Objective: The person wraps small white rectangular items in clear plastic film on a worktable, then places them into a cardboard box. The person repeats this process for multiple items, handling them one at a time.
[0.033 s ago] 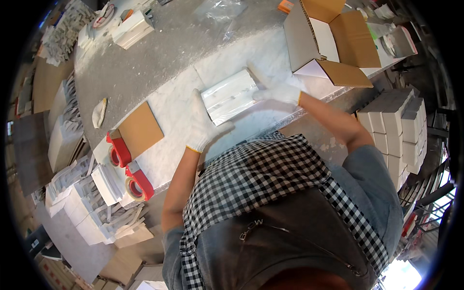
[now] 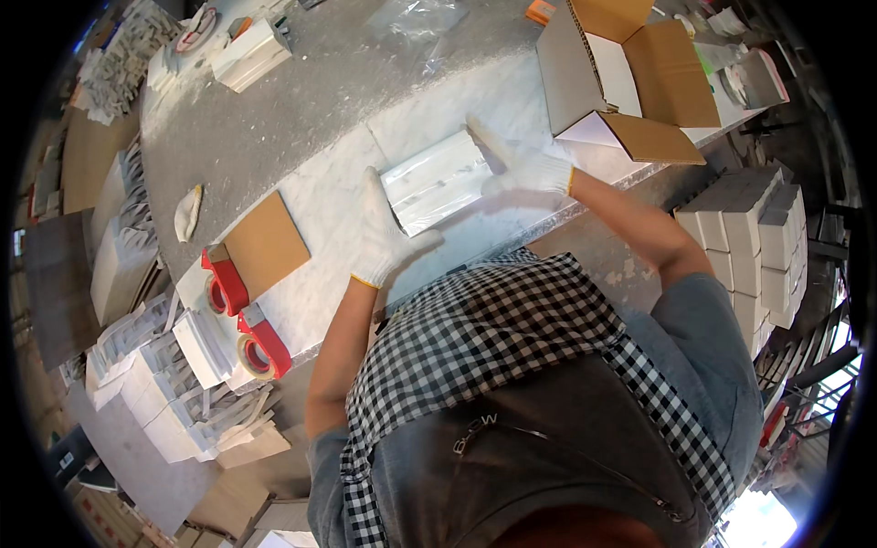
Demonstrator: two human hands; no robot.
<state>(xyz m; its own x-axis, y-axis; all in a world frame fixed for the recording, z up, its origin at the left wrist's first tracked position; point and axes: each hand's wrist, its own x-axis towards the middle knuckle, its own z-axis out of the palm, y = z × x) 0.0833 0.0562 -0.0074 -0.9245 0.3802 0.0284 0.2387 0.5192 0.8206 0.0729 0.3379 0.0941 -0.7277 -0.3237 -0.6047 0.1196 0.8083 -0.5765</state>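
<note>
A stack of white marble-look tiles [image 2: 433, 183], wrapped in clear shiny plastic, lies on the pale marble slab in front of me. Along its left end stretches my left hand [image 2: 388, 233] in a white knit glove, fingers straight and thumb spread toward me. My right hand [image 2: 527, 172], gloved alike, is at the right end with its fingers extended and thumb apart. Neither hand wraps round the stack; whether the right palm touches it I cannot tell. Past my right hand stands an open cardboard box [image 2: 574, 84] with its flaps up.
Two red tape dispensers [image 2: 265, 343] and a flat cardboard sheet [image 2: 267, 245] lie at the left. A crumpled glove [image 2: 187, 214] is farther back, as is clear plastic film [image 2: 420, 18]. White boxes [image 2: 742, 247] are stacked at right; white strips [image 2: 169, 393] pile at lower left.
My right hand has shifted slightly rightward, away from the stack's end. The left hand and the wrapped stack stay in place.
</note>
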